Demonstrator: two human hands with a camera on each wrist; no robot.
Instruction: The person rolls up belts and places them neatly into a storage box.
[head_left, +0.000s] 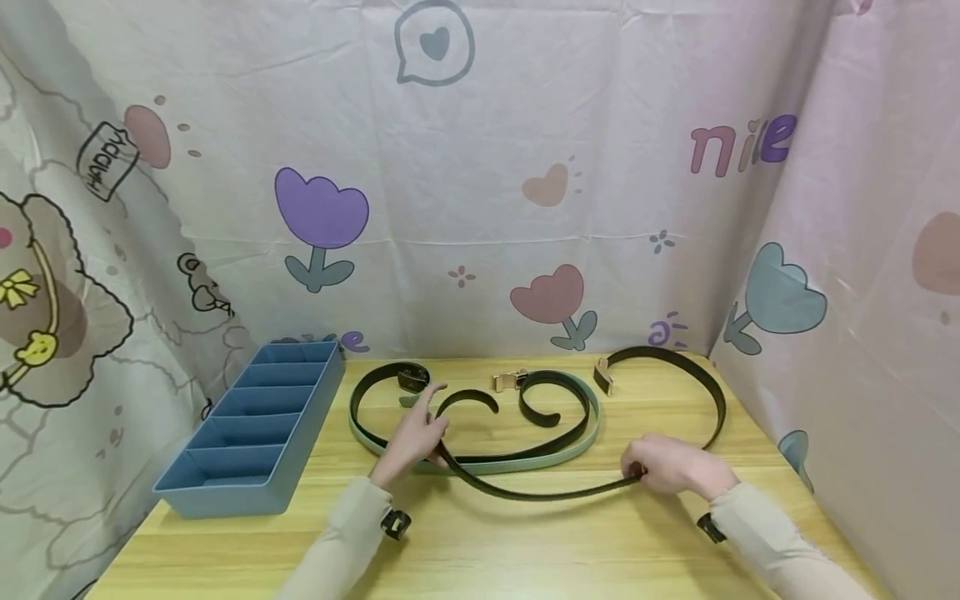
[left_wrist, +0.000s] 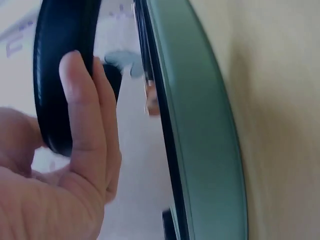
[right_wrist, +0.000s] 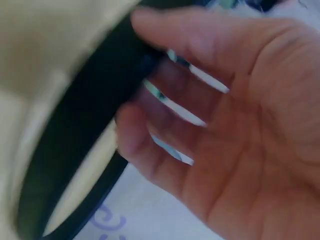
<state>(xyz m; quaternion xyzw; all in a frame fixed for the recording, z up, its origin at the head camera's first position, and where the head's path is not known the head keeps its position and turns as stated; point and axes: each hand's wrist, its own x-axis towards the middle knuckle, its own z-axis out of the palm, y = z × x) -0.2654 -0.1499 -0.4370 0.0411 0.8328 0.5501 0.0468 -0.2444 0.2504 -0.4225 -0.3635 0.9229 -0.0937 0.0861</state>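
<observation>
A long black belt (head_left: 540, 497) sags between my two hands above the front of the table. My left hand (head_left: 414, 435) holds it between thumb and fingers close to its free end, which curls away to the right. Further along the strap, my right hand (head_left: 671, 463) pinches it between thumb and fingers, as the right wrist view also shows. From there the belt arcs back on the right to its gold buckle (head_left: 603, 377). Behind my left hand lies a wide loop of pale green strap (head_left: 525, 460) with a black strap (head_left: 581, 417) along its inner side.
A blue tray (head_left: 309, 446) with several compartments stands at the left of the wooden table (head_left: 517, 554). Another gold buckle (head_left: 507, 381) and a curled black part (head_left: 412, 377) lie at the loop's back. Printed curtains (head_left: 465, 208) enclose the table behind and at both sides.
</observation>
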